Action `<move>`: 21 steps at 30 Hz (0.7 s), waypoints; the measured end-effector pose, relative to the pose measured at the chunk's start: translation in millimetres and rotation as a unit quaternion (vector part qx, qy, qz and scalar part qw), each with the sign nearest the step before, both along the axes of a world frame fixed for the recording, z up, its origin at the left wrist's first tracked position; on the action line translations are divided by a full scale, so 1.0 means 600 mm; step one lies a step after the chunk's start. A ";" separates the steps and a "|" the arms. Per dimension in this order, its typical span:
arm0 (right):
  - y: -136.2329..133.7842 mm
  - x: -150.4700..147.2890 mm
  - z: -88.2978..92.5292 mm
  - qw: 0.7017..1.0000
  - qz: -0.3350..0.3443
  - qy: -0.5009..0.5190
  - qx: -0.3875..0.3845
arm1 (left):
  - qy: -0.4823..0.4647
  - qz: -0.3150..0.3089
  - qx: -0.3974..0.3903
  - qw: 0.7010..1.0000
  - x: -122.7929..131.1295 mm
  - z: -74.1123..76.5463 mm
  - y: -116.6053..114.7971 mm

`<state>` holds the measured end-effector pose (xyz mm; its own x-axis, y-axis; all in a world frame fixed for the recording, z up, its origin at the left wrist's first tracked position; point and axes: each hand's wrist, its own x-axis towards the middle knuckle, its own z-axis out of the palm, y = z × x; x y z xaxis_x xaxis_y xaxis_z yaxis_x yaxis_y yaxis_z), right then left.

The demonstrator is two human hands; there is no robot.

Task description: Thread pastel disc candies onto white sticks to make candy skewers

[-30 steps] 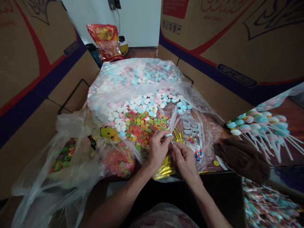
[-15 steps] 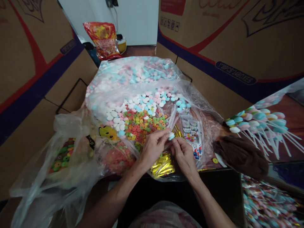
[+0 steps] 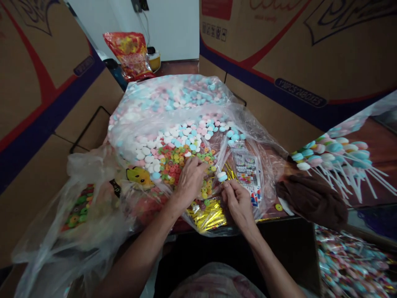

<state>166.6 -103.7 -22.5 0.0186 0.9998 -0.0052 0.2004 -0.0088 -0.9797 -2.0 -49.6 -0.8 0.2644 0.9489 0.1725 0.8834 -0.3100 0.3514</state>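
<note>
My right hand (image 3: 236,203) pinches the lower end of a lollipop (image 3: 222,177). A white and light-blue marshmallow piece tops it, just above my fingertips; its stick is mostly hidden. My left hand (image 3: 191,180) reaches onto the pile of small ring gummies (image 3: 173,163), fingers bent down among them and partly apart. What its fingertips touch is partly hidden. Behind the gummies spread white, pink and blue marshmallow pieces (image 3: 186,131), spilling from a big clear bag (image 3: 173,93). Gold twist ties (image 3: 207,215) lie in clear plastic between my forearms.
Finished-looking marshmallow lollipops (image 3: 335,153) lie in a bunch at the right, beside a brown cloth (image 3: 312,200). Printed wrappers (image 3: 247,169) sit right of the gummies. Large cardboard boxes (image 3: 297,54) flank the table. Wrapped candies (image 3: 350,265) fill a container at lower right.
My left hand has let go of the lollipop and moved left and up onto the ring gummies. My right hand still holds the lollipop. The whole view has shifted slightly.
</note>
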 end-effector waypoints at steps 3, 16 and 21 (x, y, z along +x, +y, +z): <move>-0.001 0.001 -0.001 1.000 0.007 -0.005 0.001 | -0.014 -0.014 0.006 1.000 -0.010 -0.009 0.001; -0.002 0.001 -0.003 1.000 0.018 -0.011 0.019 | -0.247 0.039 -0.002 0.968 -0.010 0.004 0.007; -0.005 -0.001 -0.009 0.999 0.023 -0.004 0.022 | -0.515 0.102 -0.090 0.847 0.011 -0.006 0.003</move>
